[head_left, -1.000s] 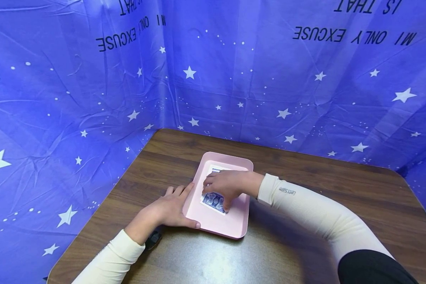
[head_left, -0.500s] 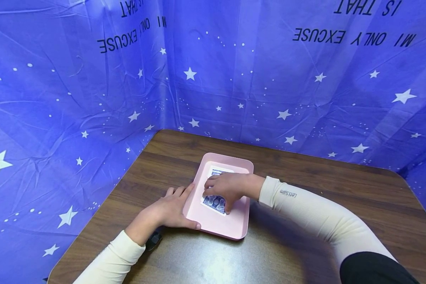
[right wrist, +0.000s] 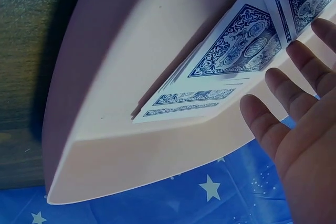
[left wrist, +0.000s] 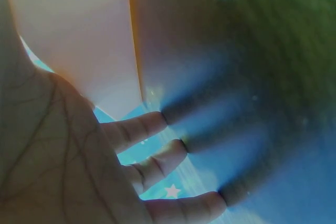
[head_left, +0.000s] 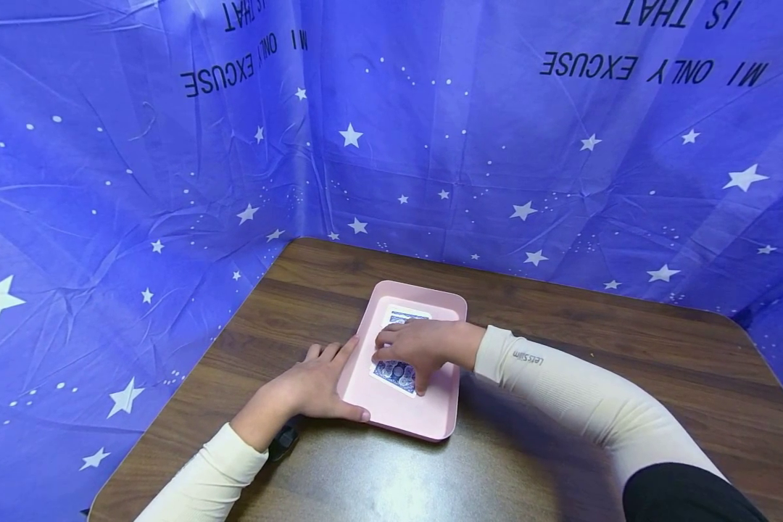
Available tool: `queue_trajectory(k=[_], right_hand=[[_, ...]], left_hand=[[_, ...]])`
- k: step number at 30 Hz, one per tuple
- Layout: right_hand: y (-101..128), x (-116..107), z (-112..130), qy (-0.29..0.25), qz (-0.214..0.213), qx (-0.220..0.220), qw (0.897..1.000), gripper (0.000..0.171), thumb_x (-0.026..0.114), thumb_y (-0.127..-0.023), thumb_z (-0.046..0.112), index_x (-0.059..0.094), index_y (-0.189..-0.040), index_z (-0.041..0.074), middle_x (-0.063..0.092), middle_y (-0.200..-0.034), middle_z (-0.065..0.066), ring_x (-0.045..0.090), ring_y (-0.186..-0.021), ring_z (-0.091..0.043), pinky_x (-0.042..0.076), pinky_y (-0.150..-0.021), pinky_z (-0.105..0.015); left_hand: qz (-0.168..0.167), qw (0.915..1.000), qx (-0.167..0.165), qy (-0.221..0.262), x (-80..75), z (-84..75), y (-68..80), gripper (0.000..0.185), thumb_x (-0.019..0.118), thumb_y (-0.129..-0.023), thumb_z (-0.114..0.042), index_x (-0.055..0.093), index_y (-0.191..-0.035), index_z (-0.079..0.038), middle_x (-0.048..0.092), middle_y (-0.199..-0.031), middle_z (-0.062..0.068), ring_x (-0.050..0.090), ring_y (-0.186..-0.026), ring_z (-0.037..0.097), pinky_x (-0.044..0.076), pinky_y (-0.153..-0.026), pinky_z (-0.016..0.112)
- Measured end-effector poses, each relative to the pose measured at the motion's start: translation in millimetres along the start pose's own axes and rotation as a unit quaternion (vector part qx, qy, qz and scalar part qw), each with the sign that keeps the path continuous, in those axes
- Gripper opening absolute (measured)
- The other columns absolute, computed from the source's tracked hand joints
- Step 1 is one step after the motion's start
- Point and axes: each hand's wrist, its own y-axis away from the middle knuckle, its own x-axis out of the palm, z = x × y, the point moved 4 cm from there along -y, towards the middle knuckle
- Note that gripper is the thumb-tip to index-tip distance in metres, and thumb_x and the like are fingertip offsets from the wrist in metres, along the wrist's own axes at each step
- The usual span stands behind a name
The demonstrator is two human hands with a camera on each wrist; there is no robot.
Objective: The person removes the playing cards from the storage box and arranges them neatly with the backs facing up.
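Note:
A pink tray (head_left: 432, 432) lies on the brown table and holds blue-backed playing cards (head_left: 394, 373). My right hand (head_left: 412, 346) arches over the cards, fingertips and thumb touching them. In the right wrist view the cards (right wrist: 231, 51) lie fanned in a loose stack on the tray floor (right wrist: 131, 66), and the fingers (right wrist: 286, 124) are straight beside them. My left hand (head_left: 309, 388) rests against the tray's left side, thumb along the near corner. Its fingers (left wrist: 142, 129) lie straight on the table, next to the tray wall (left wrist: 79, 40).
The wooden table (head_left: 561, 326) is walled at the back and left by a blue star-printed sheet (head_left: 431, 145). A black band (head_left: 283, 438) sits at my left wrist. Bare tabletop stretches to the right of the tray and in front of it.

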Motion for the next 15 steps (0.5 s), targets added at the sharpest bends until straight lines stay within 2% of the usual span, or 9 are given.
queue_trajectory(k=[15], right_hand=[[0.8, -0.4, 0.0, 0.012, -0.02, -0.01, 1.0, 0.091, 0.088, -0.065, 0.054, 0.049, -0.143, 0.028, 0.049, -0.135, 0.005, 0.045, -0.126, -0.013, 0.041, -0.103, -0.034]], left_hand=[[0.001, 1.0, -0.003, -0.002, 0.6, 0.4, -0.6, 0.133, 0.071, -0.061, -0.081, 0.018, -0.159, -0.01, 0.041, -0.147, 0.019, 0.038, -0.126, 0.042, 0.046, -0.093, 0.057]])
